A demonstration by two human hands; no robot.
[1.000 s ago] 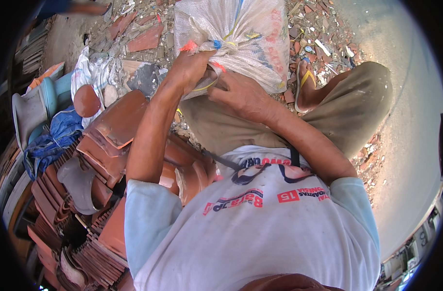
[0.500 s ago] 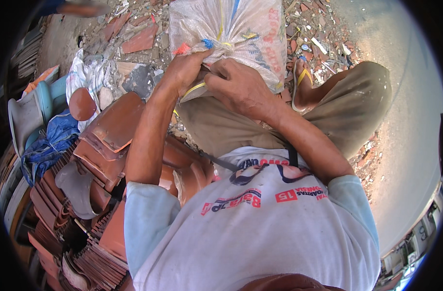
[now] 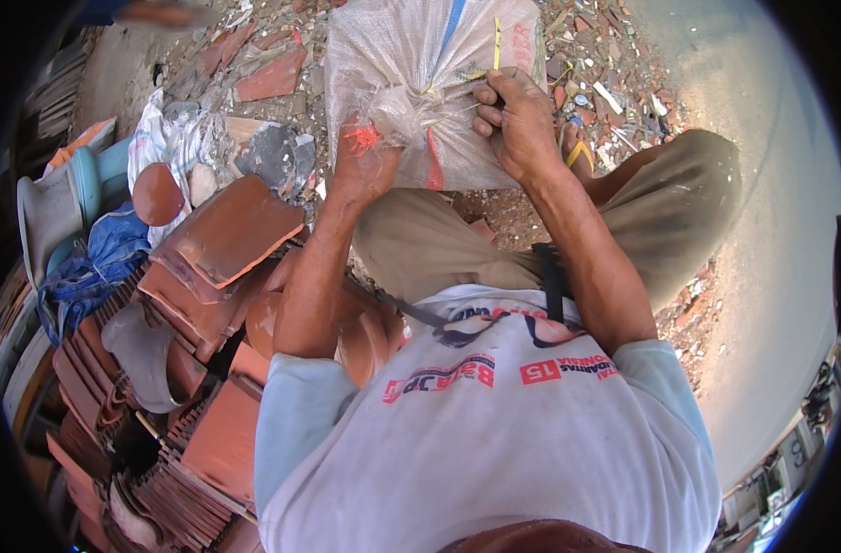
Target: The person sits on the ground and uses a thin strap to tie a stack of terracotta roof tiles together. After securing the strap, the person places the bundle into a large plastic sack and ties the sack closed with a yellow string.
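A translucent white woven sack [image 3: 383,55] with a blue stripe lies in front of my crossed legs, its mouth bunched together. My left hand [image 3: 365,166] is closed round the gathered neck of the sack, beside a tuft of red-orange strands [image 3: 362,138]. A thin yellow strap [image 3: 497,41] runs from the gathered part to my right hand [image 3: 515,115], which pinches it between thumb and forefinger at the sack's right side. The strap's free end sticks up above those fingers. What the sack holds cannot be made out.
Stacked clay roof tiles [image 3: 227,230] lie to my left, with a blue plastic sheet [image 3: 107,263] and grey-blue moulded pieces [image 3: 47,217] beyond. Broken tile rubble [image 3: 268,78] covers the ground around the sack. A pale road [image 3: 752,276] runs along the right.
My right hand has moved away from the neck to the right, drawing the yellow strap out. My left hand has shifted slightly down and right, still at the gathered mouth.
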